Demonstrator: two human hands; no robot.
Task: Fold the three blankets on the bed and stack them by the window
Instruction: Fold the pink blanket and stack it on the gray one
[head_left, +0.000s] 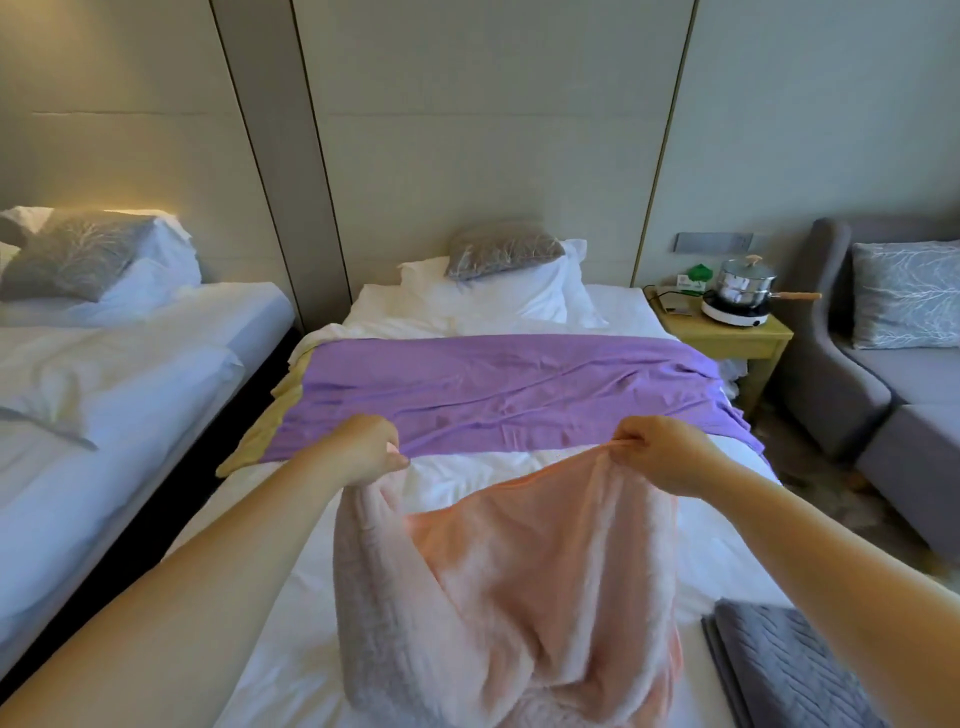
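A fluffy pink blanket (524, 587) with a grey side hangs in front of me over the white bed (270, 623). My left hand (363, 449) grips its upper left edge, and my right hand (660, 452) pinches its upper right edge, both raised above the mattress. Beyond my hands a purple blanket (498, 395) with a yellow underside lies spread flat across the middle of the bed. A folded grey quilted blanket (784, 670) rests at the bed's near right corner.
Pillows (519, 283) lean at the headboard. A second bed (104, 395) stands to the left across a narrow gap. To the right are a wooden nightstand (737, 338) with a pot on a cooker (740, 296) and a grey sofa (893, 384).
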